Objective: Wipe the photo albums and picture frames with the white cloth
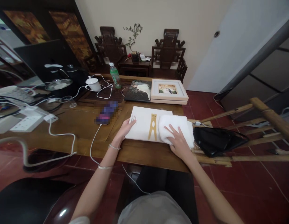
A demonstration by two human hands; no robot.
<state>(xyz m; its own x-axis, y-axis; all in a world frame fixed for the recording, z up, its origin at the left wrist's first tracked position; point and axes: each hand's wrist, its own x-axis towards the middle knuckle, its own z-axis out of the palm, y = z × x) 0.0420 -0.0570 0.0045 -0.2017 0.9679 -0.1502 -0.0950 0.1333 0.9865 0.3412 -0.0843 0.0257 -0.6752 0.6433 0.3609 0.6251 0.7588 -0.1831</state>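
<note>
A white flat book or box (144,123) with a gold clothespin picture lies on the wooden table (93,146) near its front edge. My left hand (126,128) rests on its left edge, fingers curled over it. A folded white towel (175,127) sits on the right part of the white item. My right hand (179,141) lies flat on the towel with fingers spread.
A phone (107,112) on a white cable lies left of the white item. Behind it are a framed photo (168,89), a dark photo album (138,90), a green bottle (115,75) and a white cup (93,83). A black bag (216,140) sits on bamboo poles at right. Power strips and cables lie at left.
</note>
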